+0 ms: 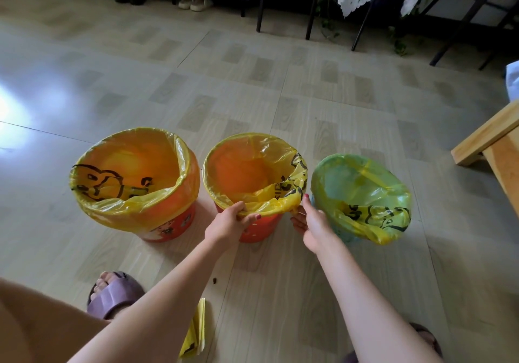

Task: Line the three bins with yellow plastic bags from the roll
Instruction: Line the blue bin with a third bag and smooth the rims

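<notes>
I see a pale tiled floor point(252, 87) filling most of the view, with three bins standing on it in a row. The left orange bin point(168, 229) is the widest, and a yellow bag point(132, 208) with black drawings is folded over its whole rim. The middle orange bin point(258, 230) stands just beside it; its yellow bag point(264, 149) covers the far rim and is bunched at the near edge. The pale green bin point(344, 236) on the right is lined too, its bag point(376, 213) drooping over the near side.

Both of my bare forearms reach in from below. My left hand point(229, 226) is clenched on the bunched plastic at the near rim of the middle bin, thumb on top. My right hand point(310, 223) pinches the same bag's edge at the rim's right side, close against the green bin.

A purple slipper point(115, 296) with my foot in it sits at lower left. The folded remainder of yellow bags point(195, 334) lies flat on the floor between my arms, apart from the bins.
</notes>
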